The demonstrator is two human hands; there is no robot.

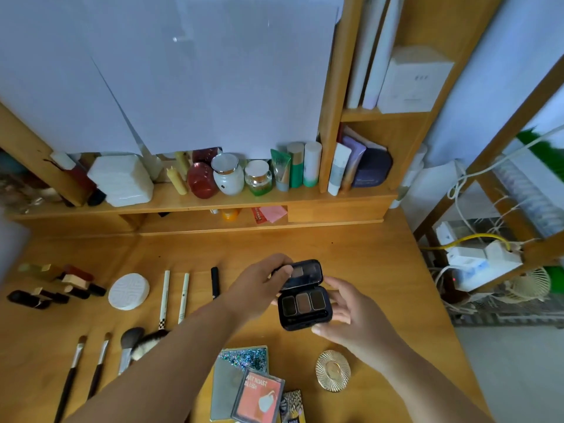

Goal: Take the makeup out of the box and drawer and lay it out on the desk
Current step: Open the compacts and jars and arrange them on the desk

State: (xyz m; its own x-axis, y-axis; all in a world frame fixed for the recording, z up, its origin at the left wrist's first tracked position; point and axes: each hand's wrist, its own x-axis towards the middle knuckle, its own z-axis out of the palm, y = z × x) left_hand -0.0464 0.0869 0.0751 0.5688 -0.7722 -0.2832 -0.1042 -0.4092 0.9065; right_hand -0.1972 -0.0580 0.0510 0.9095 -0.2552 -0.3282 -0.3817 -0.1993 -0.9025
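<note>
While both hands meet above the middle of the desk [366, 254], things stand thus:

Palette: a small black brow palette [303, 296] is held open above the desk's middle, three brown pans showing in its base, lid tilted up toward the far edge.
Left hand: the left hand [259, 286] pinches the lid's left end with curled fingers.
Right hand: the right hand [348, 312] cups the base from the right, thumb under the near edge, fingers curled round it.
Left edge: lipsticks [58, 286], a white round compact [128, 291], two white pencils [174, 296] and a black tube [215, 282] lie in a row.
Near-left corner: brushes [100, 358] lie side by side.
Near edge: a glitter palette [244, 358], a blush card [259, 398] and a gold round compact [333, 370] lie there.
</note>
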